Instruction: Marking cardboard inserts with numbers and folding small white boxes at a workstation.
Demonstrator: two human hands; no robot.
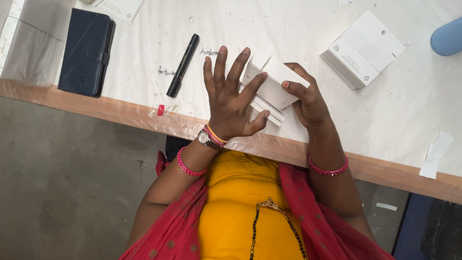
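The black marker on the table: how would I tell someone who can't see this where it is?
Start at the white-covered table and go to the dark blue wallet case by its front edge. Between that case and the person's spread left hand lies the black marker, slanted, capped, touching neither. It is the only slim black stick there.

left of hands: thin black marker pen (183, 65) lay just beside the left hand (230, 98); dark blue wallet-style phone case (86, 52) sat further out
gap between: bare white table cover (139, 72)
right of hands: open cover up to the flat white cardboard box (363, 48)
far right: rounded blue object (447, 36) at table edge
near edge: white paper scrap (435, 154)
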